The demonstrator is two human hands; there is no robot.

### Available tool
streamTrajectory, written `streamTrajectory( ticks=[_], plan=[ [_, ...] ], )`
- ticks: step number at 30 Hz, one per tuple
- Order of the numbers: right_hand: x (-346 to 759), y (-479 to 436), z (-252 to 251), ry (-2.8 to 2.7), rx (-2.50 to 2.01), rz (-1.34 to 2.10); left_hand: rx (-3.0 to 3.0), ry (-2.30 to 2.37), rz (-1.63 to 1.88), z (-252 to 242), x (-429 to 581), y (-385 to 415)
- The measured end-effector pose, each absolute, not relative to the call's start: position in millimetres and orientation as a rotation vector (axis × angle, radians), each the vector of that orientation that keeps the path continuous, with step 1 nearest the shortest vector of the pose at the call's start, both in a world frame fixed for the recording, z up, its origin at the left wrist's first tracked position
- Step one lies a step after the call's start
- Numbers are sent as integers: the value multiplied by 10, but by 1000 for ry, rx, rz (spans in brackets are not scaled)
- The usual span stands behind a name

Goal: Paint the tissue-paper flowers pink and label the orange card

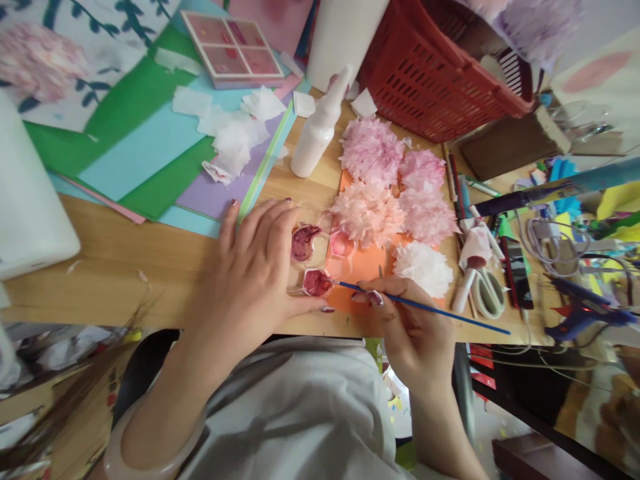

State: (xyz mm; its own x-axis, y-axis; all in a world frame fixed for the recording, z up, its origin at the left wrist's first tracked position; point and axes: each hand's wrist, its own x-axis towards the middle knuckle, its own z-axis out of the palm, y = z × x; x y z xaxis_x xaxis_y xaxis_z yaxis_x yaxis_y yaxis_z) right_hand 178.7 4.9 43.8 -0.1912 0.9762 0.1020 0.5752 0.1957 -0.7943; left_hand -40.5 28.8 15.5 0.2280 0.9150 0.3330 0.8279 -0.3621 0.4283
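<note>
A thin blue paintbrush [420,305] is pinched in my right hand [417,327], its tip dipping into a well of dark red paint [317,283]. That well belongs to a clear plastic palette [341,268], which also has a second well of dark red paint [303,243] and a pink one. My left hand [253,267] lies flat over the palette's left side with fingers spread and thumb along its near edge; part of the palette is hidden beneath it. Orange paper [367,273] lies under the palette's right side. Close by are pink, peach and white tissue-paper flowers [369,212].
A white nozzle bottle [320,130] stands behind the palette. Coloured paper sheets [150,143], tissue scraps [233,137] and a square pink palette [233,47] lie at left. A red basket [440,73] stands behind; scissors [487,293] and a glue gun [585,310] lie right.
</note>
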Motion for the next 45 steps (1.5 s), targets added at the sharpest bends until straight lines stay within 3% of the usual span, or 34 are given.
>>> streamTrajectory(
  ticks=[11,25,45],
  plan=[
    [1613,22,380,-1639,-1398,978,2326,1651,849,138,-407,294],
    [1544,107,428,-1746,-1618,568,2319,1657,808,181,-405,289],
    [1394,252,443,-1461,-1663,570,2311,1661,763,199,-401,288]
  ],
)
